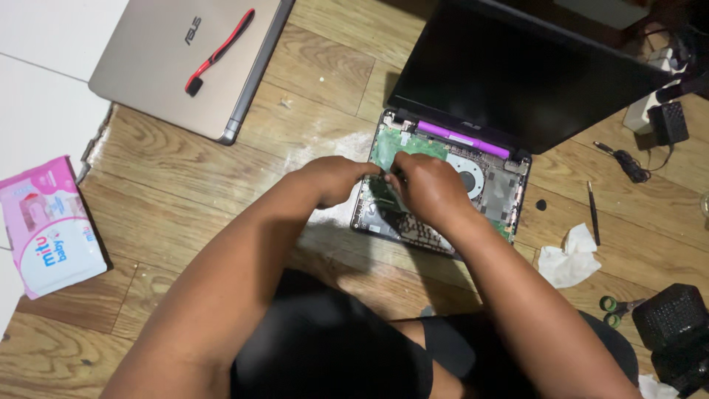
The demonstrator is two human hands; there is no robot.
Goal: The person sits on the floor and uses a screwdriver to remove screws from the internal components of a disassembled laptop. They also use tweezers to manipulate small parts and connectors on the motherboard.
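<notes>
Opened laptop (450,181): lies on the wooden floor (221,192) straight ahead of the person, base cover off, green circuit board and round fan exposed; its dark lid stands tilted away behind a purple hinge strip.
Long axis: the base runs left to right and slightly downhill to the right, hinge edge far, front edge near the knees.
Left hand (332,179): curled over the left part of the base, fingertips pressing down at the green board; what it pinches, if anything, is hidden.
Right hand (428,188): knuckles up, fingers bent and closed onto something small near the middle of the board; the item itself cannot be made out.
Hands to each other: fingertips almost touching, meeting over the board's left-centre, so both are directly above the work, neither has to reach.
Nearer hand: the right one covers more of the base; the left sits at its left edge.
Thin dark tool (592,213): lies on the floor well to the right, beside a crumpled white tissue (569,258).
Closed gold laptop (185,63): far left, a red-handled brush (219,50) on its lid.
Pink wipes pack (48,225): far left edge.
Green-handled scissors (619,307): lower right.
</notes>
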